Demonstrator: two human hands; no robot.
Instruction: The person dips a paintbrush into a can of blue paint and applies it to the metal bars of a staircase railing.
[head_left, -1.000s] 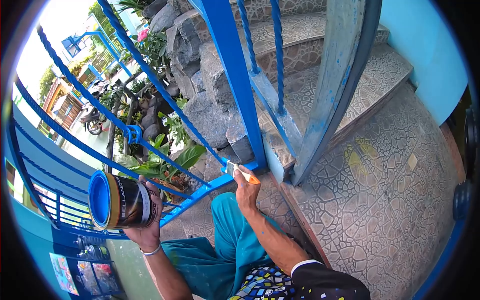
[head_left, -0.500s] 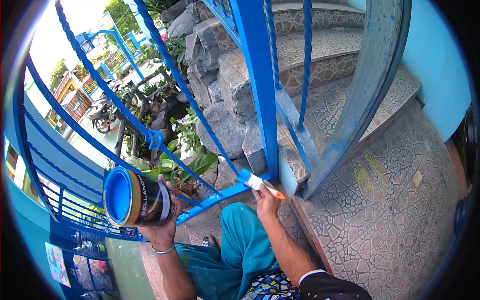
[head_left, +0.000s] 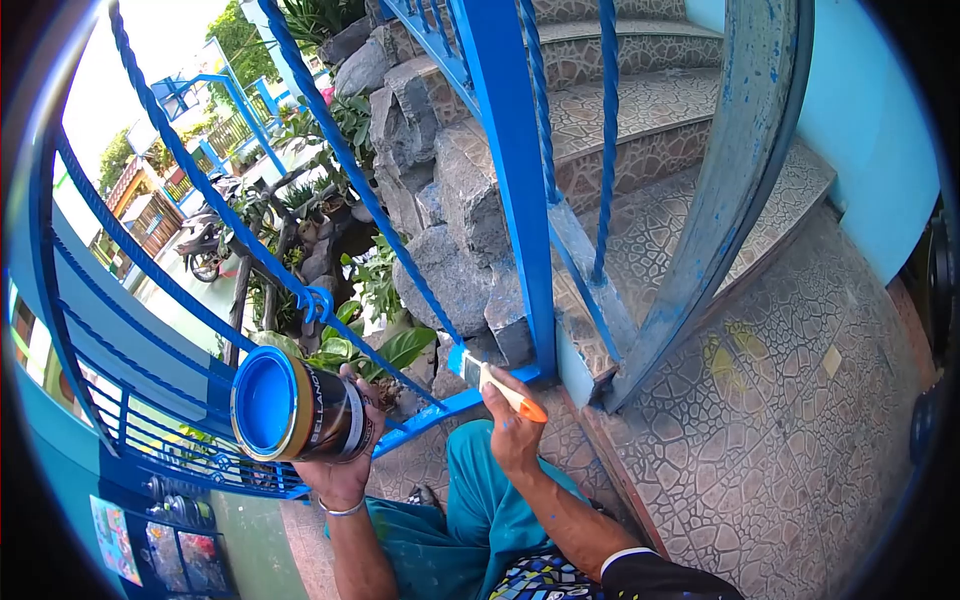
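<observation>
My left hand [head_left: 345,470] is wrapped round a dark paint can [head_left: 330,412], tilted so that its blue paint [head_left: 265,402] faces me. In my right hand [head_left: 513,425] is a paintbrush [head_left: 490,383] with a pale handle and an orange end. Its blue-coated bristles are right at the lower part of a twisted blue railing bar [head_left: 425,285]. Just below runs the bottom rail [head_left: 460,402], glossy with blue. The thick blue post [head_left: 513,190] rises to the right of the brush.
Stone-patterned steps [head_left: 640,115] climb behind a worn grey-blue curved handrail [head_left: 725,200]. Grey rocks [head_left: 455,250] and leafy plants [head_left: 375,350] lie beyond the bars. Patterned floor [head_left: 760,440] with yellow marks spreads at right. A motorcycle [head_left: 205,240] stands far left.
The brush has turned and shifted slightly left and down, from near the post to the twisted bar. My left hand has moved the paint can a little right and down.
</observation>
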